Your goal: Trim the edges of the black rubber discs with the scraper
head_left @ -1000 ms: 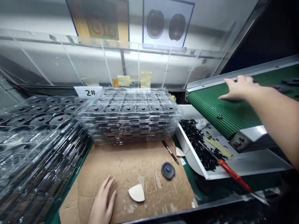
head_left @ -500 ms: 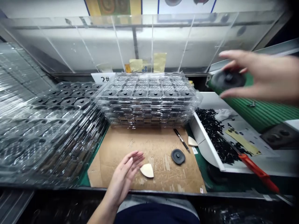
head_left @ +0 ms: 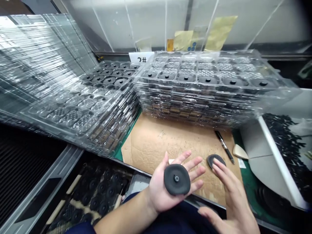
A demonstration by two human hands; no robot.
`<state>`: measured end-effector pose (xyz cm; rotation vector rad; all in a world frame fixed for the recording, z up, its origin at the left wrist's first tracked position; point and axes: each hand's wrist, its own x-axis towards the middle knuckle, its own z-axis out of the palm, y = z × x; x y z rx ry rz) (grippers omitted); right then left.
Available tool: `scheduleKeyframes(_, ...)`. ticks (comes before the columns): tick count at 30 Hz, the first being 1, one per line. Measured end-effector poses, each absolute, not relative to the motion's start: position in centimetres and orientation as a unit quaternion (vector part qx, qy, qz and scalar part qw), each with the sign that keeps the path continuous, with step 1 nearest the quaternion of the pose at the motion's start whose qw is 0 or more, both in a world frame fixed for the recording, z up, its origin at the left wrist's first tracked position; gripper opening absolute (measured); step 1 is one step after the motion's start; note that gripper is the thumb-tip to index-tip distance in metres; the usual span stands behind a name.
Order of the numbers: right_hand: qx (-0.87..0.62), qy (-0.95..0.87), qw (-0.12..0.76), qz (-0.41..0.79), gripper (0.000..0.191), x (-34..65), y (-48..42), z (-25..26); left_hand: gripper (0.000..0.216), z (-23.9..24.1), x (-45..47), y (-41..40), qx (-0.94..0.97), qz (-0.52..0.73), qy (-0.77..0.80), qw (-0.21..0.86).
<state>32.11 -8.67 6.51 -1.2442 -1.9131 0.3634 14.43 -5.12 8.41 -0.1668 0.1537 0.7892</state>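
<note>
changing hands: black studded disc (head_left: pixel 178 186), in the right hand (head_left: pixel 236 203) a moment ago, now lies on the left hand (head_left: pixel 157 191); transfer seems complete.
left hand: palm up, fingers spread, disc resting unpinched.
right hand: thumb and fingers apart, nothing visibly held; fingertips overlap second disc (head_left: pixel 211 159) on cardboard sheet (head_left: pixel 148 143), contact unclear.
</note>
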Motion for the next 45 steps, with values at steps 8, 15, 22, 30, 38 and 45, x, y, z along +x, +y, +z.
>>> scheduleKeyframes(8,-0.496,-0.777,0.369,0.116,0.072,26.7,-9.6,5.6,0.060,8.9,12.9,-5.4,-0.039,0.433,0.045,0.899)
scheduleKeyframes(15,-0.495,-0.792,0.339,0.113,0.058,23.6,-8.3,5.2,0.043,8.0,11.1,-5.8,-0.031,0.499,0.055,0.864)
scheduleKeyframes(22,-0.427,-0.828,0.299,0.206,0.055,21.7,-5.6,5.9,0.038,6.5,7.5,-6.3,-0.016,0.521,0.091,0.849)
scheduleKeyframes(30,-0.303,-0.895,0.194,0.265,0.066,22.0,-3.9,7.0,0.078,3.3,3.0,-6.9,0.116,0.310,0.169,0.929)
scheduleKeyframes(38,-0.494,-0.826,0.158,0.219,0.051,24.6,-5.1,2.1,0.061,2.8,0.6,-7.2,0.047,0.403,0.193,0.893)
scheduleKeyframes(45,-0.606,-0.749,0.240,0.119,0.037,27.3,-6.6,-4.3,0.055,3.8,1.1,-6.8,-0.005,0.520,0.243,0.819)
